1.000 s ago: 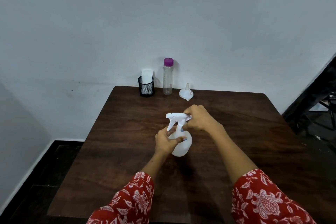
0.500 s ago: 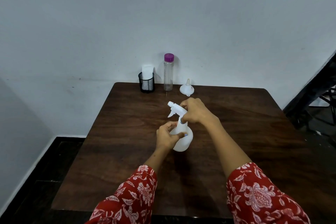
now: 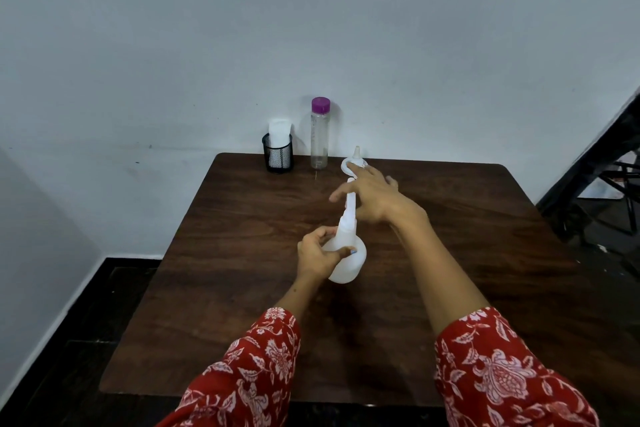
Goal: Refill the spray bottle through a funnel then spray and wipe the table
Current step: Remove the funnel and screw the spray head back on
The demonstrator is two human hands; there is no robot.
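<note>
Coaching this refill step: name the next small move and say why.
Probably re-grip and keep unscrewing the white spray head: it still sits on the translucent white spray bottle, which the left hand holds, while the right hand is open beside it.

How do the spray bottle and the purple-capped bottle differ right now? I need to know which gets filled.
The spray bottle is white, squat and round; the purple-capped bottle is clear, tall and slim. The spray bottle sits mid-table, gripped by the left hand; the purple-capped bottle stands untouched at the far edge by the wall. The spray bottle carries a trigger head; the other has a plain cap. Both stand upright on the table.
</note>
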